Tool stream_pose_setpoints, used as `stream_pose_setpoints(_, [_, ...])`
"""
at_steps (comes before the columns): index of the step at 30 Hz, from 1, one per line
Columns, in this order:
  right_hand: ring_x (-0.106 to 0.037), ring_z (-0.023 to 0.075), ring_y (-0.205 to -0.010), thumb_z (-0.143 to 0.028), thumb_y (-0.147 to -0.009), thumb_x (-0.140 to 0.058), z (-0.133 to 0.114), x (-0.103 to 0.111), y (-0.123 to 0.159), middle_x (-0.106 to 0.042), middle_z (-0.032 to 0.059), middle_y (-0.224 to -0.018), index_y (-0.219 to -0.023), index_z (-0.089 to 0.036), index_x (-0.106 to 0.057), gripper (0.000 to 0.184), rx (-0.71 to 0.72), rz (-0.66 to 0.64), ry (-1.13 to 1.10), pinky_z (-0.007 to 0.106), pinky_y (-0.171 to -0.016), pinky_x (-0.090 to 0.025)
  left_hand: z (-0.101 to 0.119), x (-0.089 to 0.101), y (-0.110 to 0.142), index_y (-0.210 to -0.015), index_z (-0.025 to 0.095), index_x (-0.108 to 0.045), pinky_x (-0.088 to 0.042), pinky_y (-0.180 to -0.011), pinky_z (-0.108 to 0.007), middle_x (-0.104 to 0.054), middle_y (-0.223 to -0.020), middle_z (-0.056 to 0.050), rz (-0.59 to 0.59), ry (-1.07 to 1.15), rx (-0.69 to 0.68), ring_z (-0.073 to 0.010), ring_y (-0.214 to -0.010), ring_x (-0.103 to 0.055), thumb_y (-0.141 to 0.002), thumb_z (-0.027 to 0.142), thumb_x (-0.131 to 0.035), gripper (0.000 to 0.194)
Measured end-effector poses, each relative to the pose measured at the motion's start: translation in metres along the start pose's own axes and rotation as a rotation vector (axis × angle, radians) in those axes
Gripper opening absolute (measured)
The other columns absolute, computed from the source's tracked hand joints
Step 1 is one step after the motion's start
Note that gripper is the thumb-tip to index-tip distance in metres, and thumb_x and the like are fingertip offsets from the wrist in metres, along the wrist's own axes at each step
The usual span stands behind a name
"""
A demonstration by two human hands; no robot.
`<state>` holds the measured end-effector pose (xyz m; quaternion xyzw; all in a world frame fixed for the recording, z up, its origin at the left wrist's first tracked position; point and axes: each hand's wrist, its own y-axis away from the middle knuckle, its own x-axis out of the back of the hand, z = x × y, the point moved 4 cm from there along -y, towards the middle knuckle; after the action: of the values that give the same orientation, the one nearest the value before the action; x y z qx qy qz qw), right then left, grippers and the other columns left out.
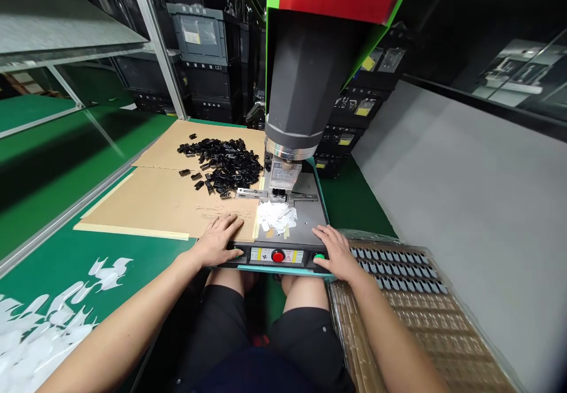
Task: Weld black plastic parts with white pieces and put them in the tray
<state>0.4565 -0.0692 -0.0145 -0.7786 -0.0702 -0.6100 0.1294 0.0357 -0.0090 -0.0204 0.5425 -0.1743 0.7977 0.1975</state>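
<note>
Head view: a press (pixel 296 80) towers at 12 o'clock; cardboard (pixel 155 195) spreads at 9, a tray (pixel 420 316) lies at 4. The black heap (pixel 225 162) sits toward 10, probably for easy reach. Left hand (pixel 218 242) at 8 and right hand (pixel 336 251) between 4 and 5 rest with fingers loosely spread, gripping nothing. White pieces (pixel 277 217) lie at 6; one black part (pixel 278 194) sits near centre beneath the press. The right thumb is at a green button (pixel 319 257), a spot likely chosen to keep fingers clear.
</note>
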Motion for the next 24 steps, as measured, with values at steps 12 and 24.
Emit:
stream_pose_setpoints(12, [-0.037,0.0348,-0.158,-0.043,-0.095,-0.066,-0.019,0.001,-0.012,-0.047,0.0118,-0.167,-0.164,-0.029,-0.042,0.074,-0.025,0.083,-0.023,0.058,-0.126,-0.033,0.012,0.000,-0.010,-0.160,0.029,-0.047,-0.031,-0.130,-0.059,-0.044,-0.167,-0.015,0.030,0.047,-0.008,-0.0392,-0.156,-0.039,-0.084,0.058,-0.078,0.087])
stream_pose_setpoints(24, [-0.008,0.0367,-0.168,-0.057,-0.103,-0.052,-0.087,-0.034,-0.106,-0.009,0.0188,-0.181,-0.174,-0.013,-0.011,0.093,-0.157,-0.083,0.013,0.059,-0.135,-0.005,0.070,-0.034,-0.081,-0.169,0.013,-0.026,-0.008,-0.133,-0.065,-0.023,-0.176,-0.025,0.147,0.034,0.106,-0.0418,-0.165,-0.019,-0.093,0.084,-0.047,0.106])
